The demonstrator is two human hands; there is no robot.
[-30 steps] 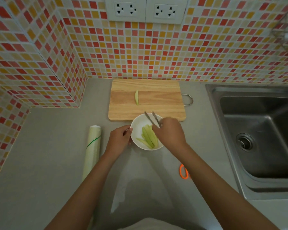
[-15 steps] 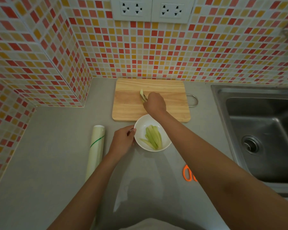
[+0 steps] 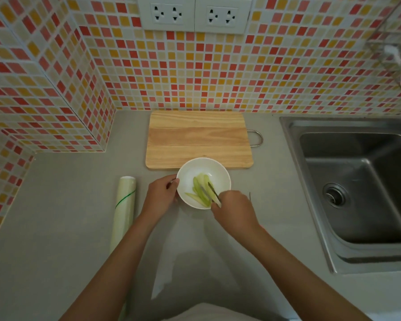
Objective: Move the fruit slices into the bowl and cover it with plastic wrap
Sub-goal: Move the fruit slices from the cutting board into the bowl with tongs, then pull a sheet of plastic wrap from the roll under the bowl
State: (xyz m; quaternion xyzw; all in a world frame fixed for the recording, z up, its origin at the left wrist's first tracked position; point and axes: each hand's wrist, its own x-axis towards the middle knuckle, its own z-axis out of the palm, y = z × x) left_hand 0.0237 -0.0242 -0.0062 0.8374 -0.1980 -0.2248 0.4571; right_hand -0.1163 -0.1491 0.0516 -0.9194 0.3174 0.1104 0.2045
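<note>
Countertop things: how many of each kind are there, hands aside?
Cutting board: 1
Bowl: 1, holding green fruit slices too overlapped to count
Tongs: 1
Plastic wrap roll: 1
Total: 4, taking the slices as the bowl's contents

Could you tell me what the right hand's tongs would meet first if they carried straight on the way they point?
Likely the fruit slices in the bowl; the right hand aims the tongs up-left onto them.

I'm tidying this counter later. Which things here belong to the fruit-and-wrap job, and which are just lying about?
Job:
bowl
fruit slices
tongs in right hand
left hand on the bowl rim
plastic wrap roll
cutting board

Lying about:
sink
wall sockets
</note>
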